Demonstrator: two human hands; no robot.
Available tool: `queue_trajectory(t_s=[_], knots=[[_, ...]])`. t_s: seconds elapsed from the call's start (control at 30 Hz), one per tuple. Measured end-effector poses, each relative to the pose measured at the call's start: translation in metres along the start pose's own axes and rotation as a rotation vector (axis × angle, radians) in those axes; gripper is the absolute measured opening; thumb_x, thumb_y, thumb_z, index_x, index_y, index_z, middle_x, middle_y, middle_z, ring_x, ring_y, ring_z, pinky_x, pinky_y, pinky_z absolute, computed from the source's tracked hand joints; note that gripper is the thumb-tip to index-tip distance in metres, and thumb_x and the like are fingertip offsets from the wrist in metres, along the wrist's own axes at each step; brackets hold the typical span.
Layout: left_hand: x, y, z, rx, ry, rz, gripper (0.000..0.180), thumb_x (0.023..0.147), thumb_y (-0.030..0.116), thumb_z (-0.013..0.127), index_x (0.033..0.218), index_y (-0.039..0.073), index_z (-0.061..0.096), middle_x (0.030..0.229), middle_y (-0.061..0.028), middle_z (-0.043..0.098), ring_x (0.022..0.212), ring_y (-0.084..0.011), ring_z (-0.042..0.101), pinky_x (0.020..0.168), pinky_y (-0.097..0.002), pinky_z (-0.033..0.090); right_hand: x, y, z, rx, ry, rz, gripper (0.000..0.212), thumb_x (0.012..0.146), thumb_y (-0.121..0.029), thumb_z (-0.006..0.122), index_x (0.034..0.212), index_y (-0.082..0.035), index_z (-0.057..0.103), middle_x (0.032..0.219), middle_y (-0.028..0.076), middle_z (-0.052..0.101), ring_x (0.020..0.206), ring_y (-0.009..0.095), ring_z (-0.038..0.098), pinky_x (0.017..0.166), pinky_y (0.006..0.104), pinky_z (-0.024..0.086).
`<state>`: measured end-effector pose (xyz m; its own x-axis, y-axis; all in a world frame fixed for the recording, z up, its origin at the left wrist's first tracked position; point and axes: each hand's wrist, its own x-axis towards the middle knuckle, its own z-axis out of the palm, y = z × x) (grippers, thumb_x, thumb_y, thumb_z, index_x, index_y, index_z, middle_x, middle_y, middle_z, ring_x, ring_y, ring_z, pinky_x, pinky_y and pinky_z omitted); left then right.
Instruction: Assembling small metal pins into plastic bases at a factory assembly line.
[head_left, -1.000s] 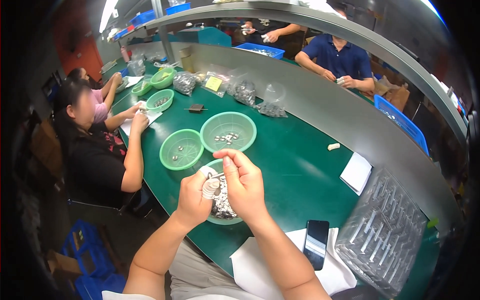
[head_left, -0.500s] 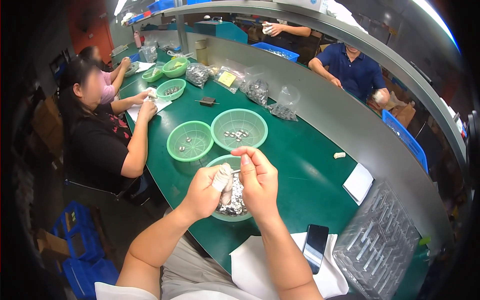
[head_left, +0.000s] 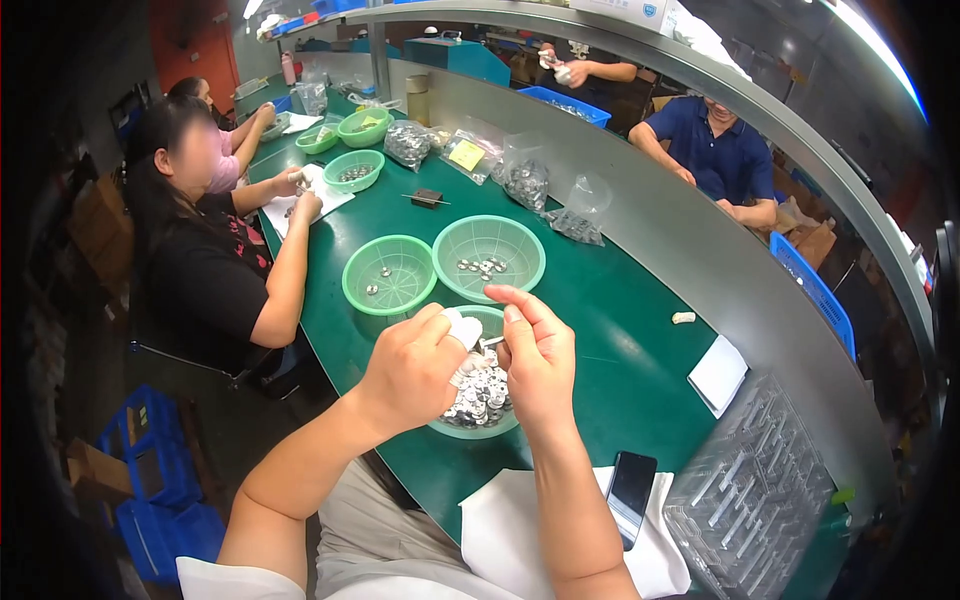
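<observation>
Both my hands are raised close together over a green plastic basket [head_left: 470,433] heaped with small round metal parts [head_left: 482,398]. My left hand [head_left: 412,368] is closed, with white coverings on its fingertips; what it grips is hidden behind its fingers. Just across from it, my right hand [head_left: 540,358] pinches a thin metal pin [head_left: 494,341] between thumb and bent fingers, the index finger stretched out. Beyond the hands stand two more green baskets, the left one [head_left: 352,285] with a couple of round parts, the right one [head_left: 540,262] with several.
A phone [head_left: 630,495] lies on white cloth at the near right, beside a clear rack [head_left: 745,490] and a white pad [head_left: 718,376]. Bags of parts [head_left: 525,180] and a small dark block with a rod [head_left: 427,198] lie farther back. A co-worker [head_left: 215,250] sits at the left.
My left hand has turned, its back now facing up more and hiding the fingertips. The right hand keeps its pinch. The whole view has shifted slightly.
</observation>
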<state>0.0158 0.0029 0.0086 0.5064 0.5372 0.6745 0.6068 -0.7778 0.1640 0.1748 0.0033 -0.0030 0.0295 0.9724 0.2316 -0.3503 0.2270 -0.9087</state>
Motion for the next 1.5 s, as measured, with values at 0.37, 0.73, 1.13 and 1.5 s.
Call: queue_trajectory(t_s=[0.37,0.73,1.13,1.5], knots=[[0.003,0.009,0.010,-0.500,-0.018,-0.282,0.018,0.078,0.002,0.063,0.095,-0.004,0.059,0.083,-0.0218,0.061,0.076,-0.0410,0.061,0.066,-0.0479,0.049,-0.003,0.001,0.000,-0.170,0.058,-0.264,0.028,0.103,-0.002,0.045,0.124,0.004,0.063,0.069,-0.010,0.040,0.056,-0.002,0.029,0.049,0.0196,0.023],[0.011,0.005,-0.011,-0.019,0.043,0.002,0.032,0.074,0.022,0.084,0.091,0.001,0.067,0.073,-0.0092,0.064,0.063,-0.0268,0.062,0.054,-0.0364,0.049,0.005,-0.006,-0.009,0.251,-0.110,0.177,0.029,0.100,-0.006,0.047,0.121,0.007,0.061,0.066,-0.008,0.044,0.053,-0.001,0.032,0.046,0.0187,0.023],[0.021,0.014,-0.032,0.196,-0.080,0.133,0.019,0.061,0.009,0.073,0.071,0.006,0.057,0.067,-0.0063,0.053,0.063,-0.0246,0.058,0.050,-0.0376,0.045,-0.001,-0.009,-0.002,0.045,-0.087,0.175,0.028,0.099,-0.008,0.049,0.120,0.003,0.063,0.068,-0.012,0.043,0.055,-0.003,0.034,0.049,0.0167,0.025],[0.015,0.003,-0.027,0.448,-0.183,0.195,0.012,0.066,0.012,0.066,0.068,0.009,0.054,0.070,-0.0058,0.053,0.068,-0.0214,0.057,0.054,-0.0331,0.045,-0.001,0.010,0.004,-0.060,-0.048,0.018,0.027,0.103,-0.009,0.044,0.118,0.002,0.064,0.063,-0.011,0.042,0.053,-0.001,0.033,0.048,0.0192,0.026]])
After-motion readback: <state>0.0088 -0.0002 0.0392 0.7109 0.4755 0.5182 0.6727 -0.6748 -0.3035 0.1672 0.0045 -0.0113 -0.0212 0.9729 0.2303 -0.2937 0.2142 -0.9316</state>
